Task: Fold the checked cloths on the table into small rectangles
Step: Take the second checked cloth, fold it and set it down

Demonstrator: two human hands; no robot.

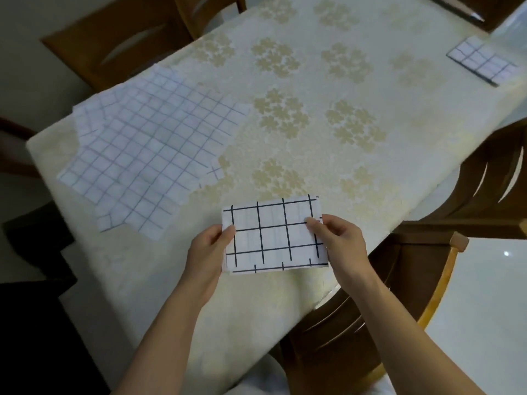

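Head view: a folded checked cloth is held above the tabletop's near edge, the left hand and right hand pinching its sides; unfolded cloths lie left; another folded cloth far right; no writing readable.

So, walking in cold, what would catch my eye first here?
First, the checked cloth, folded small and held over the near edge of the table, pinched at its sides by the left hand and right hand. Next, the unfolded cloths spread in overlapping layers on the table's left side. A folded cloth lies at the far right.
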